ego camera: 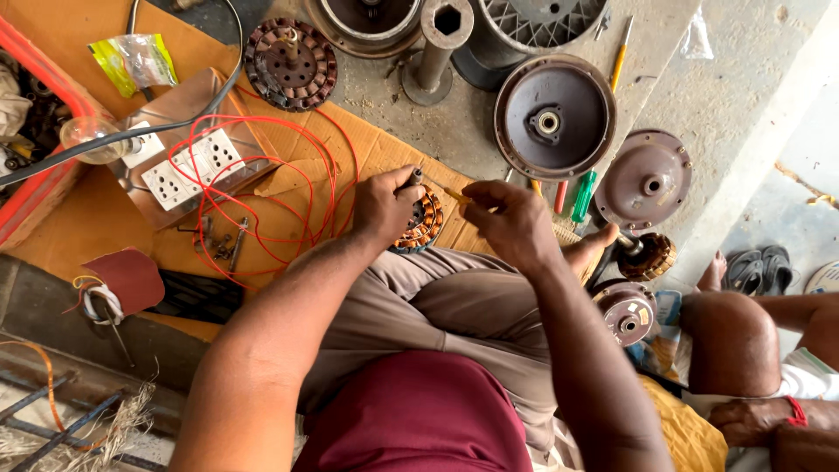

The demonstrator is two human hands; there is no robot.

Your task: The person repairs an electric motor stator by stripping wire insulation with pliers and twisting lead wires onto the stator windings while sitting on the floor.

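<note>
- Copper-wound stator (424, 223) sits over my lap at centre, my left hand (384, 205) closed round it
- my right hand (511, 223), just at its three o'clock, pinches a thin yellow tool (455, 195) against it
- brown motor cover (554, 116) lies at one o'clock, red wire (262, 188) at ten

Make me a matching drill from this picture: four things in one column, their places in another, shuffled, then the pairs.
Things:
1. wound coil
2. socket board
3. round brown cover
4. sandals

Places:
A. far right, on the floor
B. top middle, on the concrete
C. under the red wire, on the cardboard
D. between the left hand and right hand

Pairs: 1-D, 2-C, 3-B, 4-A
</note>
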